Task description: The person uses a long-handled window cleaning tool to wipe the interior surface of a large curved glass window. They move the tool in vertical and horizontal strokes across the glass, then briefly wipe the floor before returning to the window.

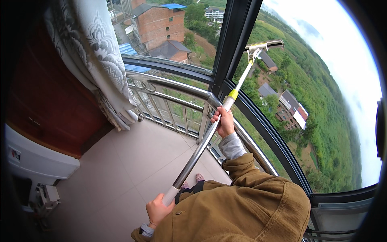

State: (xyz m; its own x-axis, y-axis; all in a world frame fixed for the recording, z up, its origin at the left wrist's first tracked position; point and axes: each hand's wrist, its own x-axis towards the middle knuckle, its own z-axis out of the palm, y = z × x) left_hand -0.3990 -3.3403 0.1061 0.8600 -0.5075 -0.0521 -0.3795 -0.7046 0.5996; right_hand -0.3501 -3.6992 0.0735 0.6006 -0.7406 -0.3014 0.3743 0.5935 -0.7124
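Observation:
A telescopic window squeegee [196,157] runs diagonally up from the person's body, with a metal pole and a yellow-green collar. Its wide head [264,45] lies at the upper part of the right-hand window pane [317,121]; whether it touches the glass cannot be told. My left hand [158,208] is closed around the white grip at the pole's lower end. Higher up, just below the collar, my right hand [225,121] grips the pole near the bend of the railing. Both arms wear brown sleeves with grey cuffs.
A stainless steel railing [178,87] runs along the dark window frames [222,45]. Patterned curtains [102,51] hang at the left beside a reddish-brown wooden panel [51,99]. A white object [48,195] stands on the tiled floor [133,160] at lower left.

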